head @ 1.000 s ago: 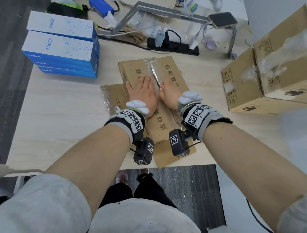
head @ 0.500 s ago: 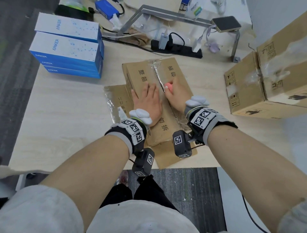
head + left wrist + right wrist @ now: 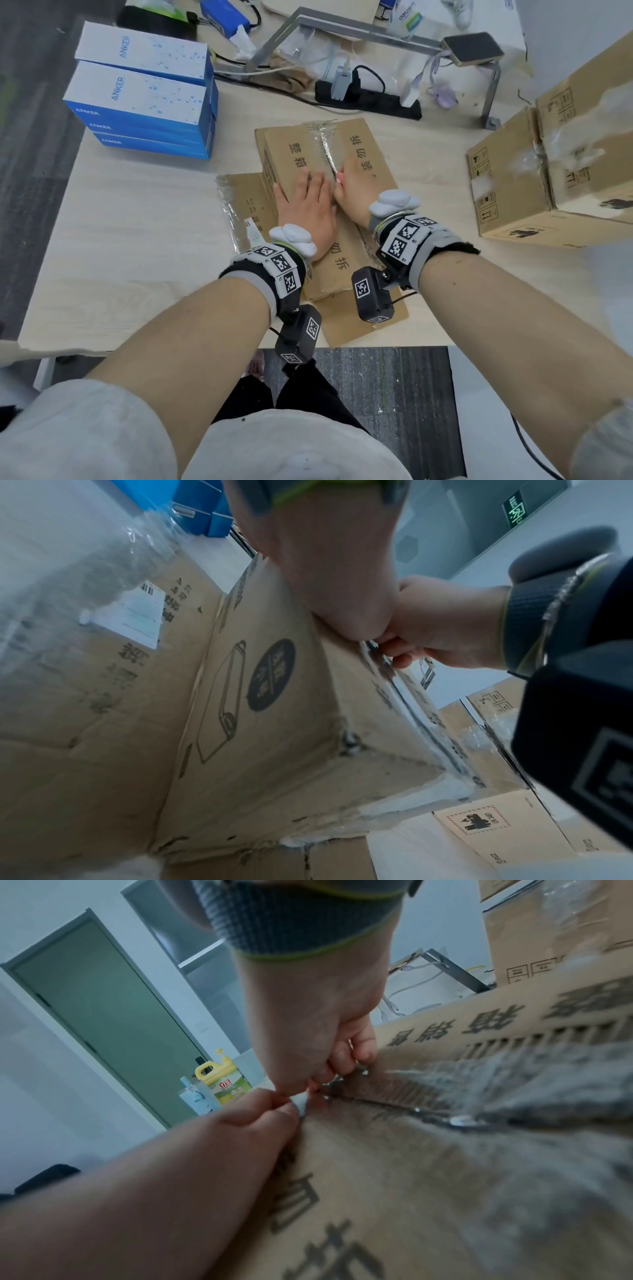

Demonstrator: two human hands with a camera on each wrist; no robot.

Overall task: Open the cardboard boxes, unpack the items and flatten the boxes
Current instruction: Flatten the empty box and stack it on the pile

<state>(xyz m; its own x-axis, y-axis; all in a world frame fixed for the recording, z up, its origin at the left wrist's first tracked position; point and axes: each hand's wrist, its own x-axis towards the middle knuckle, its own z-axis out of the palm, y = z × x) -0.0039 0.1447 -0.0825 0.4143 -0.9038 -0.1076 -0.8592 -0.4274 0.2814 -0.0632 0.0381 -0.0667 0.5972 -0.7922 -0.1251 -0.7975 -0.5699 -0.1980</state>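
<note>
Pale wooden table (image 3: 137, 240), grey carpet (image 3: 394, 394)

left hand (image 3: 306, 211) flat on cardboard box (image 3: 363, 150), right hand (image 3: 352, 192) at taped seam

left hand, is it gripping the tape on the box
No, the left hand lies flat with straight fingers on the box top.

Even, soft indoor light fills the head view, with faint shadows and glare on the clear tape (image 3: 322, 144) of the cardboard box (image 3: 359, 150). Edges bend from wide-angle distortion. Both wrist views look dimmer and bluish, with strong blur on the nearest cardboard and warped perspective.
</note>
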